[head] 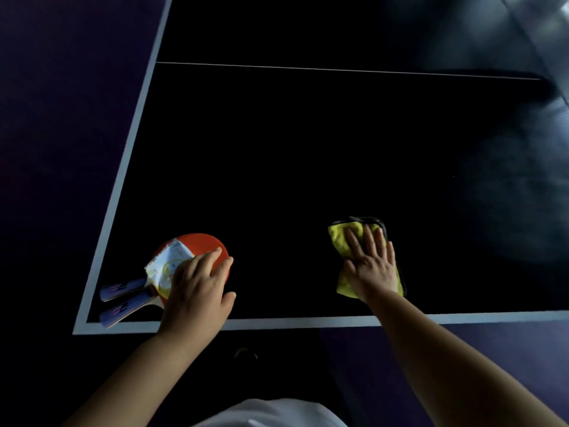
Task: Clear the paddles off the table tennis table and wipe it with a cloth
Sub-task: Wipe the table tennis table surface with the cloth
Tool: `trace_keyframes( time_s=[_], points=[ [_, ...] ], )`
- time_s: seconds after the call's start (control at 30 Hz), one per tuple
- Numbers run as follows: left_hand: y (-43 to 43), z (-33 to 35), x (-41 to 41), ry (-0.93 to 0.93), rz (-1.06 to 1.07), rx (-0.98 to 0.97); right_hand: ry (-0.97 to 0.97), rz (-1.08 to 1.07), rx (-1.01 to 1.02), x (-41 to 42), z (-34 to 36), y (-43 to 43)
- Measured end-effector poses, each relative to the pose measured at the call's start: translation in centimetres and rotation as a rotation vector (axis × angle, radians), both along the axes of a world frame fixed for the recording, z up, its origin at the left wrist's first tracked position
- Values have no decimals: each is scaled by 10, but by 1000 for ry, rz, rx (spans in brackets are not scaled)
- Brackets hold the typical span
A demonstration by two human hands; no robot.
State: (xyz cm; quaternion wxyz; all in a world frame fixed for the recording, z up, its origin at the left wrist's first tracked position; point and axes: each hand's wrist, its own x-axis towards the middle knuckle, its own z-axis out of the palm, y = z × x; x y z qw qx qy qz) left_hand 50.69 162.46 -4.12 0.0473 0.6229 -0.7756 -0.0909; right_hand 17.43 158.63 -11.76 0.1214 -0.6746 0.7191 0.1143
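My left grip (200,288) lies flat-fingered on the two stacked red-faced wooden paddles (197,243) at the near left corner of the dark tabletop (308,322); my right grip (371,263), fingers straight, presses the folded yellow cloth (338,240) down. Clearing comes first, I judge: curl round the paddles, lift them off.

Two paddles (172,272) lie stacked at the counter's (308,180) near left corner under the left hand (197,288); the cloth (345,241) lies rightward beneath the right hand (371,266).

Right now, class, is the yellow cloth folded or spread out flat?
Folded. The yellow cloth lies as a small thick pad with layered edges, pressed under the flat right hand on the table.
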Motion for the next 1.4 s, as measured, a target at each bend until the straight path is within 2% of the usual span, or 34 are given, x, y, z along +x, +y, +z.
trace_keyframes(
  time_s=[0.23, 0.37, 0.43, 0.53, 0.83, 1.03, 1.13, 1.4],
  points=[
    [-33, -14, -6, 2, -17, 53, -33, -261, 72, -63, 12, -42],
    [-52, -20, -9, 6, -1, 81, -93, -493, 46, -48, 9, -79],
    [-60, -21, -11, 25, 20, 82, -98, -527, -6, -29, 3, -87],
    [-70, -22, -15, 46, 43, 80, -92, -436, -30, 14, -2, -93],
    [-77, -19, 0, -27, 155, 150, -260, 267, -14, 182, -20, -65],
    [-81, -26, 4, -44, 186, 183, -262, 479, -67, 168, -28, -82],
    [-96, -29, -9, -14, 168, 201, -270, 457, -95, 138, -29, -110],
    [-153, -41, -55, 99, 35, 179, -144, 33, -128, 2, -17, -177]
  ],
)
